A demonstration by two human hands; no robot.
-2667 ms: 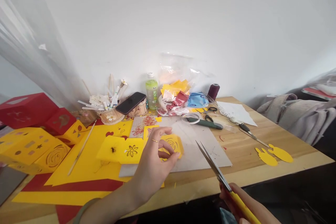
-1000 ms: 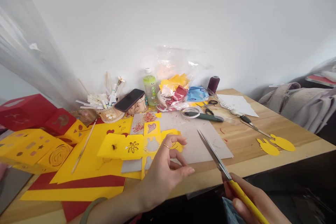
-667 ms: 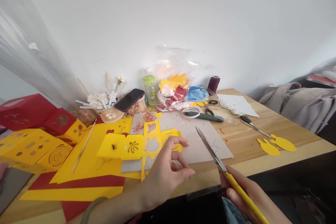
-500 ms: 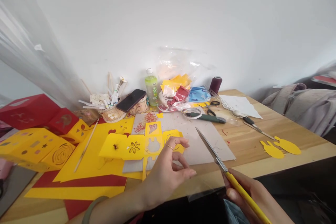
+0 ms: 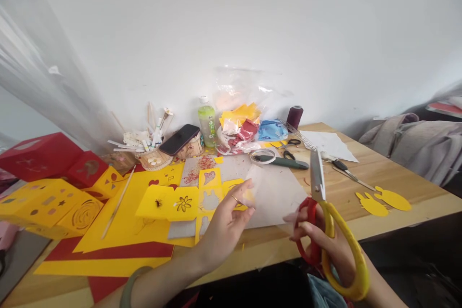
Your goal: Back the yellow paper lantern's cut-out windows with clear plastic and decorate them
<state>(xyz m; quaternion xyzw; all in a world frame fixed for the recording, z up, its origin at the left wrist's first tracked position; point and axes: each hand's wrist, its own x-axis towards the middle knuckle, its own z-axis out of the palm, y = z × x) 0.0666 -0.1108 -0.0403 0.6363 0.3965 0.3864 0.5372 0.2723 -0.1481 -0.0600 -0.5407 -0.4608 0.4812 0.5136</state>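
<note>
Scissors (image 5: 318,175) with one red and one yellow handle are in my right hand (image 5: 334,250), blades pointing up and away. A clear, thin plastic sheet (image 5: 276,197) spans the gap between my two hands; its edges are hard to make out. The fingertips of my left hand (image 5: 225,214) are pinched at the sheet's left side, and my right fingertips are at its right side. Just left of my left hand lies yellow card (image 5: 186,197) with cut-out flower and rabbit shapes. Part of it is hidden under that hand.
Red (image 5: 39,156) and yellow cut-out boxes (image 5: 43,202) stand at left. Along the wall are a phone (image 5: 180,139), a drink bottle (image 5: 207,122), a bag of paper scraps (image 5: 240,122) and a thread spool (image 5: 295,118). Yellow rabbit shapes (image 5: 373,204) and a craft knife (image 5: 342,168) lie at right.
The scissors have turned from slanting leftward to upright, showing both handles. My left fingers have drawn together. The clear sheet has risen from below the table edge to between my hands.
</note>
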